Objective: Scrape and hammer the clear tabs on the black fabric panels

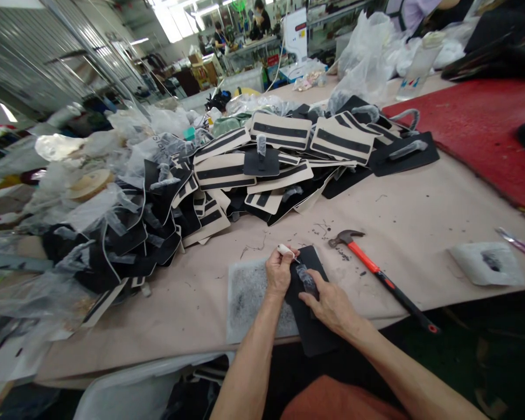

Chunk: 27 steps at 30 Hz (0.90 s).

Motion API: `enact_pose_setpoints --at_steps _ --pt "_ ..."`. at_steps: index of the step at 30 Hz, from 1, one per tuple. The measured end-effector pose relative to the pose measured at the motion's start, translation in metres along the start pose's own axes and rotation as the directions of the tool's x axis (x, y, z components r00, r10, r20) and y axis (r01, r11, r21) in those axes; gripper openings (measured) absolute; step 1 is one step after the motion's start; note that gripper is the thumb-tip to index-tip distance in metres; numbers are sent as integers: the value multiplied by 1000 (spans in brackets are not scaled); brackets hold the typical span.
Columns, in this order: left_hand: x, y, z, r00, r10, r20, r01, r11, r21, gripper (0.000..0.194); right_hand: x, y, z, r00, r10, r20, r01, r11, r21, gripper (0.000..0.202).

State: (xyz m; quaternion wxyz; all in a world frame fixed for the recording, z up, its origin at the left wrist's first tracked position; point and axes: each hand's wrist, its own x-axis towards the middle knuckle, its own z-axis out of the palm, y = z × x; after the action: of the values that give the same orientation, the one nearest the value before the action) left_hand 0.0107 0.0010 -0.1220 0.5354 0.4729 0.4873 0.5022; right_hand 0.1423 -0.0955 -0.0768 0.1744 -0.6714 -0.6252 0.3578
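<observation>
In my left hand [279,272] is a small white-handled tool [285,250], perhaps an awl, its thin tip pointing at the far end of a plastic-wrapped strap handle [305,279]. That handle is fixed on a flat black panel [311,339], which overhangs the table's front edge. The fingers of my right hand [332,303] are closed around the near part of the wrapped handle. Beneath my left forearm, a worn pale cutting board [249,291] lies flat. To the right rests a claw hammer [376,271] with a red and black grip.
A big heap of black and cream panels [280,131] fills the table's far side. Right of the hammer lie a whitish pad [485,263] and a purple-handled tool [522,245]. A red sheet [476,122] covers the far right. Below the front edge stands a plastic bin [126,385].
</observation>
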Motion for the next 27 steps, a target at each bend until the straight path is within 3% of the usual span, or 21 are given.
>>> enact_pose_setpoints --at_steps 9,18,21,24,27 --pt "1 2 2 998 -61 -8 59 991 -124 42 1 -1 -1 1000 7 5 -7 1000 -12 48" --pt "1 -1 1 1000 -3 6 3 1000 14 34 1 0 0 1000 -7 4 7 1000 -12 48" --pt "-4 3 3 994 109 22 -111 977 180 25 0 1 2 1000 -24 -9 24 1000 11 52" --pt "-10 7 6 954 281 100 -298 880 370 16 -3 10 -6 994 -110 -8 111 989 100 58" --pt "-11 7 7 927 329 178 -374 835 404 15 -5 36 -29 966 -198 -164 215 972 90 46"
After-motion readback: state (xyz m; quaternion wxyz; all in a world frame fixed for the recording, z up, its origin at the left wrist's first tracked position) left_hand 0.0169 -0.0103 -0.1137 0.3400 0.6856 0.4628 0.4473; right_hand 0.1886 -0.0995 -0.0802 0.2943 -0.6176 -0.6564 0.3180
